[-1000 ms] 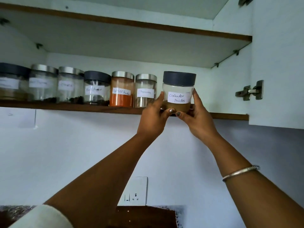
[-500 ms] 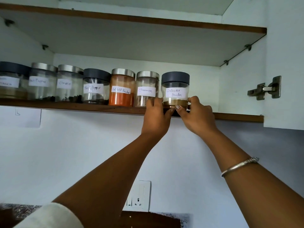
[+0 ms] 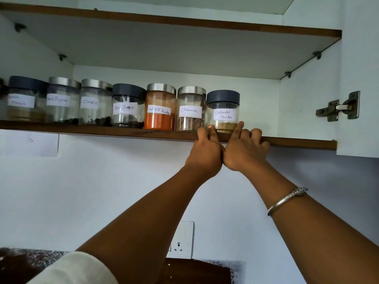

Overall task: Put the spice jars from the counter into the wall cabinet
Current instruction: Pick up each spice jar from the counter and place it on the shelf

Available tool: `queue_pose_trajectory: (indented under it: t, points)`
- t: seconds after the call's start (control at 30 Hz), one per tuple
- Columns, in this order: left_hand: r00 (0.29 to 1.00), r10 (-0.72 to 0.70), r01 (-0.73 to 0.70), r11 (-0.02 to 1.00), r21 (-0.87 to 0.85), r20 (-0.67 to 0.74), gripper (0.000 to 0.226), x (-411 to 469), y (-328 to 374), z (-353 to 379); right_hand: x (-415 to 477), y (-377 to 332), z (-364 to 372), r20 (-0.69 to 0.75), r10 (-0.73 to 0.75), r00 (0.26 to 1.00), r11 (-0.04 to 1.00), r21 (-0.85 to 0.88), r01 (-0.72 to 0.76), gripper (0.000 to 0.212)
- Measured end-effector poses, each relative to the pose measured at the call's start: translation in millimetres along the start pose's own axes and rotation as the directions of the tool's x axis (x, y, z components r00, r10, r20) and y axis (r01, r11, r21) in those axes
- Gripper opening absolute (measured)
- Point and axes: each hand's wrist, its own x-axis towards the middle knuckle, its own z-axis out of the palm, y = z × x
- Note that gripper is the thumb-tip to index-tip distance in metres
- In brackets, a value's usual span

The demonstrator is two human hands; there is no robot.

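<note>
The coriander powder jar (image 3: pixel 223 107), clear glass with a dark grey lid, stands upright on the wall cabinet's lower shelf (image 3: pixel 102 131) at the right end of a row of jars. It sits close beside the cinnamon jar (image 3: pixel 190 108). My left hand (image 3: pixel 205 152) is just below it, one fingertip touching the jar's lower left. My right hand (image 3: pixel 244 150) has a straight index finger against the jar's lower right, its other fingers curled at the shelf edge. Neither hand grips the jar.
Left of the cinnamon stand the red chilli powder jar (image 3: pixel 160 107), the black pepper jar (image 3: pixel 128 106) and several more labelled jars. The shelf is bare to the right of the coriander jar. The open cabinet door (image 3: pixel 361 78) with its hinge (image 3: pixel 340 107) is at right. A wall socket (image 3: pixel 182 240) is below.
The coriander jar went from being held in both hands at the shelf front to standing on the shelf. Both hands let go and slid down to its base.
</note>
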Motion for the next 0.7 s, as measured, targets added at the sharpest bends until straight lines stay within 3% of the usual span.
queue_pose_trajectory:
  t: [0.13, 0.2, 0.4, 0.7]
  points:
    - [0.992, 0.009, -0.014, 0.999, 0.035, 0.124, 0.088, -14.4, -9.8, 4.1, -15.2, -11.4, 3.0, 0.056, 0.03, 0.998, 0.999, -0.033, -0.029, 0.099]
    - [0.982, 0.023, -0.023, 1.0, -0.004, 0.188, 0.092, -27.5, -19.1, 1.5, -26.7, -22.6, 6.2, 0.093, 0.015, 0.996, 1.0, -0.015, -0.014, 0.094]
    - [0.962, -0.07, 0.06, 0.997, 0.045, 0.264, 0.102, -75.6, -69.2, -18.0, -64.1, -65.0, 34.2, 0.204, -0.215, 0.955, 0.966, 0.191, 0.177, 0.089]
    - [0.901, -0.302, 0.227, 0.94, 0.257, 0.31, 0.095, -193.2, -189.8, -72.7, -149.6, -187.2, 82.5, 0.385, -0.501, 0.775, 0.839, 0.434, 0.327, 0.086]
